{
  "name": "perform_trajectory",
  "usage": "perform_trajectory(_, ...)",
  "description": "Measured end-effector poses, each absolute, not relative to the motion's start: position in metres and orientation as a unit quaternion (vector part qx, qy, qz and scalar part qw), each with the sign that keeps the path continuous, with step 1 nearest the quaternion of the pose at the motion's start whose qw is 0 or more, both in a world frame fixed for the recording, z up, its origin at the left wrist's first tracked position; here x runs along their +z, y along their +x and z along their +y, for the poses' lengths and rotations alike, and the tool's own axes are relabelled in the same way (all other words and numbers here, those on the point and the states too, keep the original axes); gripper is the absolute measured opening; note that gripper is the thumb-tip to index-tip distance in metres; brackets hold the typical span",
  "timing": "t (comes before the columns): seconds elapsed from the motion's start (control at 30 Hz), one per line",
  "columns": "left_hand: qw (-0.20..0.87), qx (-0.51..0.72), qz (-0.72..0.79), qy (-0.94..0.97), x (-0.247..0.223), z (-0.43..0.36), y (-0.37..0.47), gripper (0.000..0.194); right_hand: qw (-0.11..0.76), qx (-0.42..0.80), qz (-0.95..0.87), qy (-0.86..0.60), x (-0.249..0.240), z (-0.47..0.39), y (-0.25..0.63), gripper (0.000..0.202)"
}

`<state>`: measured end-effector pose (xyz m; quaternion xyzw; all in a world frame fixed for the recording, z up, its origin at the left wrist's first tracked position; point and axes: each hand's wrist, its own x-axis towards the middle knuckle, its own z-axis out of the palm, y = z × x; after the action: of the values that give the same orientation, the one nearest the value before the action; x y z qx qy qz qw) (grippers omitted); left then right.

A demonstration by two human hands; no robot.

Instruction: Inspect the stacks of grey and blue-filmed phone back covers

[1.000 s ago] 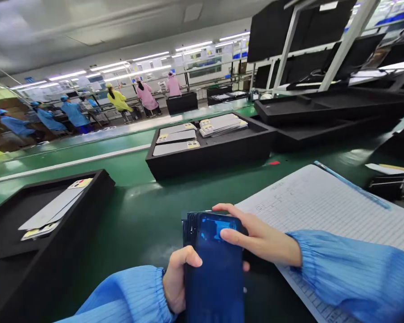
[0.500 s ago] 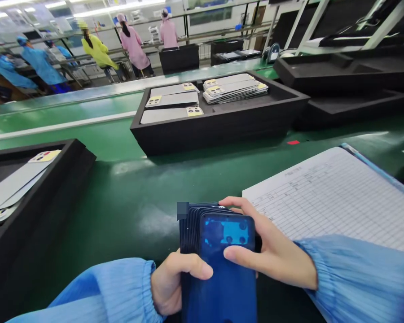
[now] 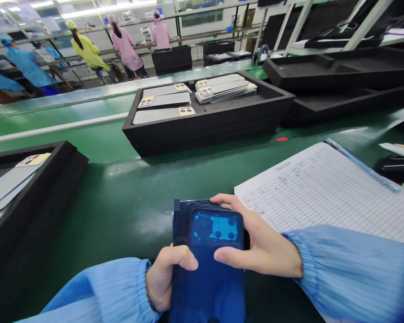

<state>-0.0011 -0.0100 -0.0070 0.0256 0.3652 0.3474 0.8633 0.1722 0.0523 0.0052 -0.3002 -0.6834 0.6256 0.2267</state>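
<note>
A stack of dark blue phone back covers [image 3: 210,282] fills the space between my hands at the bottom middle, its upper left edges fanned out. The top cover shows a bright blue camera area with round holes. My left hand [image 3: 166,273] grips the stack's left side, thumb lying on the top cover. On the right side, my right hand [image 3: 259,244] holds it too, with the thumb on the face and the fingers curled over the top edge. The fingers beneath the stack are hidden.
A black tray [image 3: 205,128] with pale, yellow-marked covers stands ahead; another tray [image 3: 57,179] is at left. Beside my right hand lies a ruled paper form [image 3: 323,188]. More black trays [image 3: 340,103] sit at far right. Several people work in the background.
The view has shifted slightly, so the trays and hands appear a little further left. The fanned edges on the stack's left have drawn somewhat closer together. Both hands keep their hold.
</note>
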Motion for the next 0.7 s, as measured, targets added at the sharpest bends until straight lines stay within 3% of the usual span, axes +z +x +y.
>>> perform_trajectory(0.7,0.868,0.353,0.347,0.029,-0.0096,-0.0101,-0.0017,0.055,0.227,0.616,-0.697,-0.288,0.0054,0.0532,0.1727,0.061)
